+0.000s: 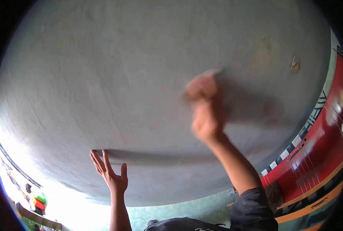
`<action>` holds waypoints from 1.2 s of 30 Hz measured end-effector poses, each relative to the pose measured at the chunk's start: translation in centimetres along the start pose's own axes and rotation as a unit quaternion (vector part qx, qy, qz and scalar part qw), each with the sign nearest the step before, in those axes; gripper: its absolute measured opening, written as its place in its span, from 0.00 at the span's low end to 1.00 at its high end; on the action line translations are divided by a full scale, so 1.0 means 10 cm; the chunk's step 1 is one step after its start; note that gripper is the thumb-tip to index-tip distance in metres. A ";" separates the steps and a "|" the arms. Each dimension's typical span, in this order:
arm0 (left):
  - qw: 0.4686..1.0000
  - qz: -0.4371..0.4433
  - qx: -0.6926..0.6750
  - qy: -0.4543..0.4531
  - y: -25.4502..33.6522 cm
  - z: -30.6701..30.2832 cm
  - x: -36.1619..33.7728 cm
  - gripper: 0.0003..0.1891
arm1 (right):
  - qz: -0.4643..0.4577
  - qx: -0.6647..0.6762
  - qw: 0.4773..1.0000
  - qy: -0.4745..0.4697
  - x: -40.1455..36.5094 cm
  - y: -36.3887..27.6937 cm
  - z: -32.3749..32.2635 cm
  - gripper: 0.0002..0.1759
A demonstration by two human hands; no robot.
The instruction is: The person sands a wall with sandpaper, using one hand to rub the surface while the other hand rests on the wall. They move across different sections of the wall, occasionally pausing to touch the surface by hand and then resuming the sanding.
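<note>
A large grey wall point(152, 107) fills most of the view, its surface faintly streaked and scuffed. My left hand point(112, 177) is low on the wall, fingers stretched up with the tips at the surface and the thumb apart; it holds nothing. Higher and to the right, my right hand point(206, 107) is smeared by motion, close to the wall, and casts a shadow to its right. Its fingers look closed around something with a thin pale edge at the top, too blurred to name.
A small metal hook or wire piece point(295, 64) sticks out of the wall at upper right. Along the right side stands a glossy red cabinet point(306, 161) beside a black-and-white patterned strip point(285, 154). Pale green tiles point(185, 209) lie below. Bright light enters at lower left, near colourful items point(39, 201).
</note>
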State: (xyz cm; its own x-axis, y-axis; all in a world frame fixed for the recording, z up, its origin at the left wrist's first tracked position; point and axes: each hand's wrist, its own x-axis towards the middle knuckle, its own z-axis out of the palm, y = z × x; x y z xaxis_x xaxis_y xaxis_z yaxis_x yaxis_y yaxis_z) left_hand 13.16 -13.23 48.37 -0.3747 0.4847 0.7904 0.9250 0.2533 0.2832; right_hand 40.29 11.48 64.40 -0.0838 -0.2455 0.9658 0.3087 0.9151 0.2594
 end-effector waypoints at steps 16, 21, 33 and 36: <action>0.989 -0.057 0.051 0.128 -2.35 -0.08 -0.11 0.43 | 0.167 -0.127 0.963 -0.172 -0.94 -1.94 1.16 0.13; 0.975 -0.023 0.117 0.185 -2.85 0.14 -0.07 0.49 | 0.441 -0.233 0.846 0.192 -1.23 -1.19 0.63 0.11; 0.964 0.036 0.135 0.226 -2.89 0.04 -0.10 0.45 | 0.148 -0.206 0.965 0.064 -1.40 -1.76 1.05 0.16; 0.965 0.033 0.121 0.231 -2.82 0.05 -0.15 0.45 | 0.483 -0.231 0.801 0.270 -1.20 -1.06 0.53 0.12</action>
State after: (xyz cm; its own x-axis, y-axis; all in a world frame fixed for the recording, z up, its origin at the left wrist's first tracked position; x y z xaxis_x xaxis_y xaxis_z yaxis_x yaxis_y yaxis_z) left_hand -12.41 -20.71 38.94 -0.1952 0.0959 0.9761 0.8831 0.4502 0.1324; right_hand 33.02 6.41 50.11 0.7884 0.2885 0.5434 0.3098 0.5770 -0.7557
